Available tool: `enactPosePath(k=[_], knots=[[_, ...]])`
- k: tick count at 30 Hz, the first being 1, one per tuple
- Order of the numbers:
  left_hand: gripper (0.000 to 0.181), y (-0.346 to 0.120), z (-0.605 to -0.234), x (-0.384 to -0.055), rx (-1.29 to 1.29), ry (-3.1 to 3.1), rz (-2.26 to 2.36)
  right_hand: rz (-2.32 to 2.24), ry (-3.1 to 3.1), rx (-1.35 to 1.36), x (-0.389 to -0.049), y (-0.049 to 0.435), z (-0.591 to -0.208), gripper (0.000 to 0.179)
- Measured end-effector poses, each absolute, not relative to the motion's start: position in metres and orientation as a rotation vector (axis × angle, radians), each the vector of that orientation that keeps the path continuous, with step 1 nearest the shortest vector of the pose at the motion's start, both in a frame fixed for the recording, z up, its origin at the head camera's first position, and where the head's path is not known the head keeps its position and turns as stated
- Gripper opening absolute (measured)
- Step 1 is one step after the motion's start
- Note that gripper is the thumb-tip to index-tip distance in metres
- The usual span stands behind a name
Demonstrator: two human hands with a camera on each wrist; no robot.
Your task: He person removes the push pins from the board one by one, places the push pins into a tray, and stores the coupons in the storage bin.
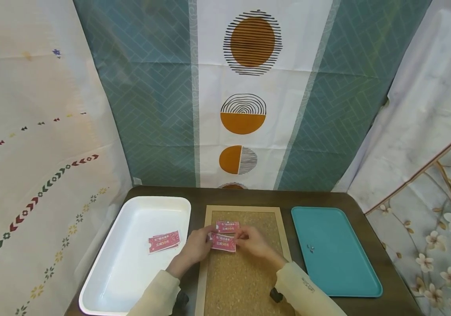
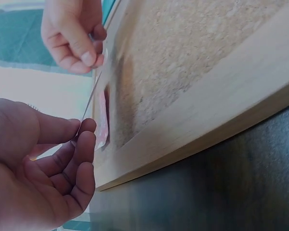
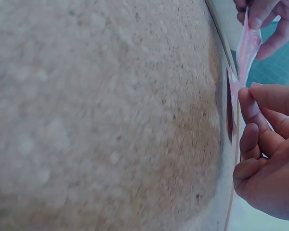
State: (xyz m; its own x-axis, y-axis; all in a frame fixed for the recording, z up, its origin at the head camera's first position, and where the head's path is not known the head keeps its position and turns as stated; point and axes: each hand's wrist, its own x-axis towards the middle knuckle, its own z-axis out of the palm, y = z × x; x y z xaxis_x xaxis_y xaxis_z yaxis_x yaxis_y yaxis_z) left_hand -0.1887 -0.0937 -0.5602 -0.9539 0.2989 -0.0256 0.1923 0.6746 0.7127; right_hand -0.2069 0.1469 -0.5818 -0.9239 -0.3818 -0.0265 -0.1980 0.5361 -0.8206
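A pink and white paper coupon (image 1: 223, 242) is held over the upper part of a wood-framed cork board (image 1: 245, 283). My left hand (image 1: 197, 246) pinches its left end between thumb and finger. At its other end my right hand (image 1: 255, 242) pinches the edge; the right wrist view shows thumb and forefinger (image 3: 260, 98) meeting there. Just beyond the held coupon, a second pink coupon (image 1: 227, 226) lies against the board near its far edge. In the left wrist view the held coupon (image 2: 90, 98) appears nearly edge-on, raised off the cork.
To the left stands a white tray (image 1: 107, 281) with a few overlapping pink coupons (image 1: 164, 241) in it. On the right lies a teal tray (image 1: 340, 263) bearing some tiny pin-like pieces (image 1: 310, 248). All rest on a dark table (image 1: 277, 198) backed by hanging cloths.
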Motion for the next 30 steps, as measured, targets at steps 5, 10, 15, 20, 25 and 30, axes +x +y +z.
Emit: enactPosePath(k=[5, 10, 15, 20, 25, 30], knots=[[0.034, -0.096, -0.556, -0.189, 0.436, 2.75, 1.165, -1.355, 2.569, -0.499, -0.205, 0.157, -0.582, 0.005], [0.032, -0.098, -0.555, -0.191, 0.449, 2.779, 1.175, -1.352, 2.57, -0.489, -0.202, 0.164, -0.581, 0.009], [0.032, -0.099, -0.55, -0.19, 0.406, 2.775, 1.209, -1.33, 2.593, -0.458, -0.2, 0.169, -0.576, 0.007], [0.03, -0.1, -0.545, -0.191, 0.366, 2.765, 1.245, -1.326, 2.597, -0.445, -0.199, 0.175, -0.572, 0.007], [0.03, -0.102, -0.544, -0.192, 0.378, 2.793, 1.274, -1.348, 2.605, -0.451, -0.199, 0.182, -0.574, 0.008], [0.028, -0.104, -0.546, -0.191, 0.379, 2.817, 1.275, -1.381, 2.594, -0.448, -0.195, 0.19, -0.578, 0.007]])
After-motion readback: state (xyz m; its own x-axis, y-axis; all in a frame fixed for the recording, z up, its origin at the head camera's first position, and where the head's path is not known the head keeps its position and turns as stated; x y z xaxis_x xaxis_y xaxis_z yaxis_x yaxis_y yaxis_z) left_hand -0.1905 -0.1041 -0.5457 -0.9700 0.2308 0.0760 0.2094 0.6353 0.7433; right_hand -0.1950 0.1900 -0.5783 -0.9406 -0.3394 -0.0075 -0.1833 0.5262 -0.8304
